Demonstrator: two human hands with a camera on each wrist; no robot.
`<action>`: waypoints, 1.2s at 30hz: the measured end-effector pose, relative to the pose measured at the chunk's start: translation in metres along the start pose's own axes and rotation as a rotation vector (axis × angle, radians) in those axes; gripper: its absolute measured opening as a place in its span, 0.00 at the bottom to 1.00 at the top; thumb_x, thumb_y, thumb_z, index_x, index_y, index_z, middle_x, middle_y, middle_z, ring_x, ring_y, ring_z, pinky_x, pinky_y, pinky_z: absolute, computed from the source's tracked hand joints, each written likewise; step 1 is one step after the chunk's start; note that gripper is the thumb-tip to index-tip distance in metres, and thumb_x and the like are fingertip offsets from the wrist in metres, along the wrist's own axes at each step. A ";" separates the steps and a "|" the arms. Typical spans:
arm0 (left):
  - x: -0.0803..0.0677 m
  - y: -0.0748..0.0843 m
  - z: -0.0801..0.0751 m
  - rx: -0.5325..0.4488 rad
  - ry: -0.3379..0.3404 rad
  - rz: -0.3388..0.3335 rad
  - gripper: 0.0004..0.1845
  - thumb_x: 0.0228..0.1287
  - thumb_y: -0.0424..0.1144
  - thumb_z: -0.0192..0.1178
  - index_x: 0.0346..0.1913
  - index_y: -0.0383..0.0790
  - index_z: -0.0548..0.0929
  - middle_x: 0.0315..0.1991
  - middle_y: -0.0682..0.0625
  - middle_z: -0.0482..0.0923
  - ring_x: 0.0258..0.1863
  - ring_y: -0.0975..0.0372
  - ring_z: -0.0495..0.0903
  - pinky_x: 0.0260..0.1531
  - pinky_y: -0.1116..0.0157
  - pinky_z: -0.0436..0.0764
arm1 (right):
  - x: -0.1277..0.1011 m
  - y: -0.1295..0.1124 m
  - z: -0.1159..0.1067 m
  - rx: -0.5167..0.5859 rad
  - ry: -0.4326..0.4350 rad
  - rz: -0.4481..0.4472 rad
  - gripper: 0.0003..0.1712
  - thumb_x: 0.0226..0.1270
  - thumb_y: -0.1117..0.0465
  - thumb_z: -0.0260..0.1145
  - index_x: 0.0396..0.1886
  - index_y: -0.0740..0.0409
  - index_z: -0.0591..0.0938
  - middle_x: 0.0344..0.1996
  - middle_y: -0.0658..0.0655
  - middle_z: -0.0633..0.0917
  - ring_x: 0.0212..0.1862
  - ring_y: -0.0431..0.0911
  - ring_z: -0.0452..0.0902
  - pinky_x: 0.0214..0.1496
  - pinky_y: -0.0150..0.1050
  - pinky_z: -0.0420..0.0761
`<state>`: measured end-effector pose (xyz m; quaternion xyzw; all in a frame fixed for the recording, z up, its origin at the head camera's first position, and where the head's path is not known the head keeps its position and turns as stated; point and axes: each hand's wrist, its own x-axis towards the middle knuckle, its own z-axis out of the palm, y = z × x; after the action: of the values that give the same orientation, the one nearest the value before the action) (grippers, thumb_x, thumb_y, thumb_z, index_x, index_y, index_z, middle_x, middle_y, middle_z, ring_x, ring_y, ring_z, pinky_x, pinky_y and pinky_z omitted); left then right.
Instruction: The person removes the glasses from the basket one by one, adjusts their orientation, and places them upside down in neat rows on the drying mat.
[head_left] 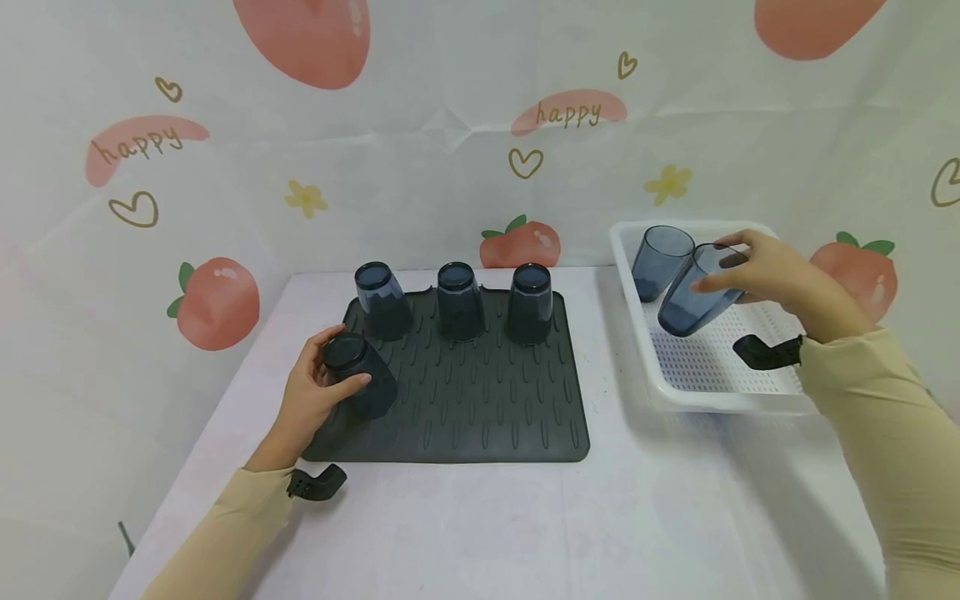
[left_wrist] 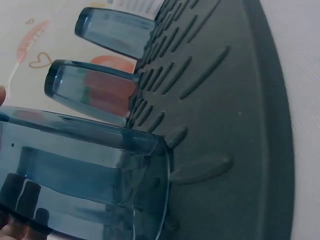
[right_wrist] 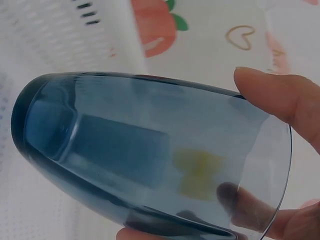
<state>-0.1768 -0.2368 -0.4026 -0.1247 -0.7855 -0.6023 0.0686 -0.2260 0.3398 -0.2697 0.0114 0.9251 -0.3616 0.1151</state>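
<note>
While the dark ribbed drying mat [head_left: 480,392] is carrying three upside-down blue tumblers [head_left: 459,302] along its far edge, the white perforated basket [head_left: 637,333] to its right is holding one more upright tumbler [head_left: 660,260]. The right hand [head_left: 772,275] is gripping a tilted tumbler [head_left: 693,292] over that basket, rim toward the fingers [right_wrist: 280,97], base pointing down-left toward the mat. The left hand [head_left: 315,392] is curling round an inverted tumbler [head_left: 358,373] at the mat's near-left corner.

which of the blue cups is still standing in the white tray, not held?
The cup at the tray's far left corner, mouth up. The tilted cup beside it is gripped by the right hand; the other four sit on the dark mat.
</note>
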 end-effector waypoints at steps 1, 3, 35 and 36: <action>0.000 0.000 0.000 -0.004 -0.001 0.006 0.42 0.58 0.26 0.66 0.73 0.44 0.58 0.60 0.56 0.68 0.56 0.72 0.72 0.55 0.83 0.71 | -0.001 -0.002 0.000 0.003 0.003 -0.002 0.54 0.59 0.48 0.72 0.72 0.68 0.52 0.66 0.76 0.63 0.36 0.30 0.75 0.41 0.34 0.83; 0.001 0.000 -0.001 -0.007 0.001 0.021 0.42 0.59 0.26 0.66 0.74 0.44 0.58 0.61 0.54 0.68 0.57 0.72 0.72 0.57 0.82 0.70 | -0.004 -0.004 0.000 0.006 0.009 -0.005 0.54 0.60 0.48 0.71 0.73 0.67 0.51 0.66 0.76 0.63 0.35 0.29 0.75 0.42 0.33 0.83; 0.015 0.081 0.021 -0.122 0.048 0.471 0.26 0.54 0.13 0.58 0.59 0.20 0.70 0.53 0.47 0.79 0.56 0.61 0.78 0.61 0.69 0.74 | -0.051 -0.029 0.017 0.270 0.374 -0.101 0.47 0.56 0.53 0.75 0.73 0.45 0.61 0.58 0.49 0.69 0.37 0.26 0.77 0.35 0.21 0.80; 0.015 0.082 0.023 -0.119 0.034 0.475 0.26 0.55 0.13 0.58 0.59 0.20 0.70 0.53 0.47 0.78 0.56 0.62 0.78 0.61 0.69 0.74 | -0.052 -0.030 0.018 0.292 0.379 -0.111 0.46 0.56 0.55 0.75 0.72 0.46 0.62 0.56 0.46 0.70 0.39 0.27 0.77 0.35 0.21 0.80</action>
<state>-0.1674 -0.1935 -0.3289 -0.2996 -0.6960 -0.6163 0.2142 -0.1751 0.3091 -0.2513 0.0450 0.8673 -0.4886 -0.0834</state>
